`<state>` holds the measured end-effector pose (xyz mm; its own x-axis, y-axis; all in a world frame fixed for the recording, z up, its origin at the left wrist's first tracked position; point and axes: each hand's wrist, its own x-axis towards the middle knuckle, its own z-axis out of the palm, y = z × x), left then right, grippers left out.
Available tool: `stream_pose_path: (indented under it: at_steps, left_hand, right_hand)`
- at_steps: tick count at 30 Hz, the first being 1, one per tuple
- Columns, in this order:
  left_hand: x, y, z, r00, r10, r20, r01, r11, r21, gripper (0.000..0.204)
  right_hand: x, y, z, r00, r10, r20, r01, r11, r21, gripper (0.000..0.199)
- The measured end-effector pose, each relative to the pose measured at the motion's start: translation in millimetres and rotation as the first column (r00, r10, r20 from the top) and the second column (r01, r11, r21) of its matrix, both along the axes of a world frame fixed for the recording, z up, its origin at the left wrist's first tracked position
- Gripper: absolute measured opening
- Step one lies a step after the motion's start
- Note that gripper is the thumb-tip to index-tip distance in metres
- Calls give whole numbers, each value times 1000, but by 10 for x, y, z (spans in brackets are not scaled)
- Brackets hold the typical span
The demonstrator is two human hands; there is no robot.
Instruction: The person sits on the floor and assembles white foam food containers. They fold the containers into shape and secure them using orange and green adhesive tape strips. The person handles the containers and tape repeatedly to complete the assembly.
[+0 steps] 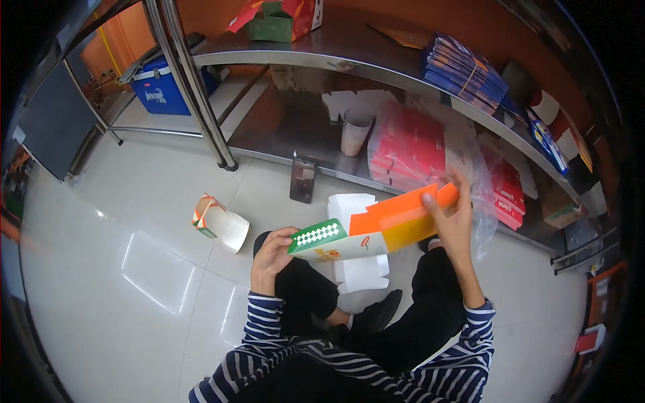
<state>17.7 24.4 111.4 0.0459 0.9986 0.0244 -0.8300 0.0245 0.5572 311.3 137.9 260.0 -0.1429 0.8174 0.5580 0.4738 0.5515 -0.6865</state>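
Flat orange, yellow and green cardboard carton blank (373, 232) held between both hands, long axis left-right: left hand (271, 258) fingers pinching green end, right hand (453, 221) fingers closed on orange end.

Carton blank (373, 232) was matt printed cardboard; shelf (376, 50) brushed steel, dull sheen; floor (134, 269) glossy tile; bag (480, 195) clear, crinkly plastic.

- navy top with thin white stripes, long sleeves (265, 316) ending in ribbed cuffs, lower middle of frame
- black trousers (430, 322)
- black shoes (376, 312)
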Motion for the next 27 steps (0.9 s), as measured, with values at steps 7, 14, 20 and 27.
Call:
stream_pose_path:
  at_steps: [7, 14, 20, 27]
  left_hand:
    - [121, -13, 235, 79, 322, -943, -279, 916, 289, 33]
    - [791, 33, 795, -114, 529, -841, -261, 801, 539, 43]
    - [936, 195, 819, -63, 616, -785, -275, 746, 607, 26]
    - [967, 190, 864, 70, 729, -681, -262, 672, 692, 14]
  right_hand:
    - [-84, -108, -31, 952, 184, -244, -261, 906, -333, 18]
    - [-216, -173, -83, 938, 327, -113, -344, 853, -392, 18]
    - [-225, -171, -143, 894, 446, 39, -415, 858, -303, 17]
    - [-283, -220, -103, 931, 295, -215, -363, 808, -465, 21]
